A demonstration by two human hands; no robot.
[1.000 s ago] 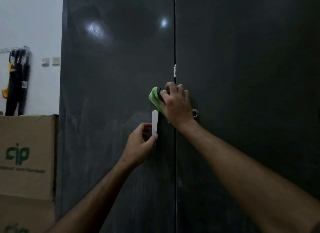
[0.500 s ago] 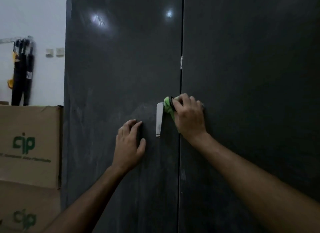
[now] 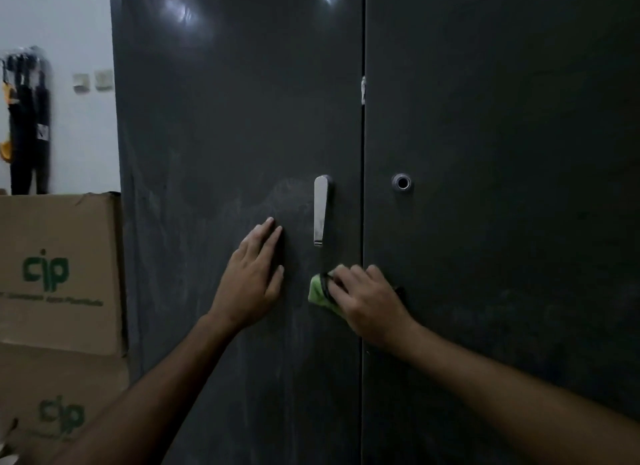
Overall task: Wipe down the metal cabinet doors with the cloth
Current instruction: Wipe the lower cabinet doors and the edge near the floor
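Cloth (image 3: pixel 320 291) sits bunched under the right hand (image 3: pixel 372 303), whose curled fingers press it over the door seam just below the upright handle (image 3: pixel 321 210), while the left hand (image 3: pixel 254 282) rests flat and open on the left door (image 3: pixel 225 135).

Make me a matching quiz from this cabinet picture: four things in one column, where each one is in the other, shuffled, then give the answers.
Things:
1. green cloth
2. silver handle
3. keyhole
4. left hand

Places:
A. on the right door, above the right hand
B. flat on the left door, left of the handle
C. under the right hand, by the seam between the doors
D. hanging downward on the left door, near its right edge

Pairs: 1-C, 2-D, 3-A, 4-B
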